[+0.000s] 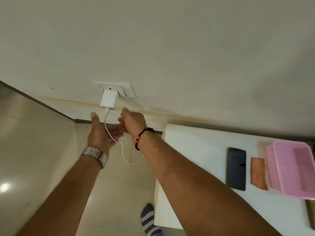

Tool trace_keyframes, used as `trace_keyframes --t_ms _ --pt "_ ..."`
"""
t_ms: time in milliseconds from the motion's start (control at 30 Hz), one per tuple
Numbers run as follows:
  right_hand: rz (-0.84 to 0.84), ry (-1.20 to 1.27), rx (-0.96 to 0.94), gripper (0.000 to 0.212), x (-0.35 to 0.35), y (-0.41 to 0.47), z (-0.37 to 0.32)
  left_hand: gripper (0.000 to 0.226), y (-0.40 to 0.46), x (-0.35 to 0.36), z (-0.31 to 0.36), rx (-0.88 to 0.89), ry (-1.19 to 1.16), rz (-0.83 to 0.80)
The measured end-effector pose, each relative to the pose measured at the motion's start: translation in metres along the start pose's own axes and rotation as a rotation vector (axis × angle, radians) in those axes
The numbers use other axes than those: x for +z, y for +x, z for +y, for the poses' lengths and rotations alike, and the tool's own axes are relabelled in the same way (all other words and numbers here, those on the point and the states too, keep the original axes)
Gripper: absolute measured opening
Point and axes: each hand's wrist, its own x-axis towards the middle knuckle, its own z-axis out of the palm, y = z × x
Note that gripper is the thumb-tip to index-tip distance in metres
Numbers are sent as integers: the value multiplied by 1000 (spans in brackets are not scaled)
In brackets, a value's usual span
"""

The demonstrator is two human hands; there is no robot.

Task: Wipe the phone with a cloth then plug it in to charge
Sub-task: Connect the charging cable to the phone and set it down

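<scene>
white table (196,150), phone (237,168), cloth (258,173), pink basket (293,169)

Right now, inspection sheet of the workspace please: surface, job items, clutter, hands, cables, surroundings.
Surface: white table, right side.
Job's things: dark phone flat on the table; orange cloth beside it, partly under the basket.
Clutter: pink basket at the table's right edge.
Hands: left hand and right hand open around the cable, no grip.
Cables: white cable hangs looped from the white charger in the wall socket.
Surroundings: beige wall, tiled floor, striped sock.

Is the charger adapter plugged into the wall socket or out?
In: the white adapter sits against the socket plate, its cable hanging down.
</scene>
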Motion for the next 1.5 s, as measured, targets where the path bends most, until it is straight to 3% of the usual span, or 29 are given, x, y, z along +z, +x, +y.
trace_keyframes --t_ms 133,200,367,467,633,800,933,1033,1100,1200,1300,1433,1500 --pt "125 -105 77 41 -38 -12 44 111 -35 20 -44 -106 -58 -115" --pt "154 -102 128 41 -63 -24 66 94 -48 38 -56 -103 -73 -131" --pt "-6 -11 138 70 -132 -59 103 40 -64 82 -51 -86 -287 -224" --pt "59 -60 51 71 -170 -78 100 31 -69 98 -49 -23 -353 -268" --pt "58 88 -18 44 -214 -86 54 43 -107 131 -104 -112 -112 -442" --pt "5 99 -73 39 -244 -89 37 24 -152 173 -141 2 349 -482" --pt "142 223 24 43 -280 -97 68 25 -157 207 -123 -60 62 -352" --pt "5 233 161 68 -302 -118 102 21 -151 230 -104 -121 -210 -385" --pt "-86 283 160 76 -307 -128 115 20 -142 240 -102 -65 -233 -379" --pt "-4 475 113 52 -315 -129 111 24 -139 242 -122 -54 -88 -393" --pt "52 543 96 29 -324 -118 90 27 -156 236 -159 -125 245 -483" --pt "95 545 43 38 -335 -109 74 26 -169 237 -184 25 623 -595" --pt "138 463 56 43 -338 -109 82 27 -169 244 -178 35 505 -499"
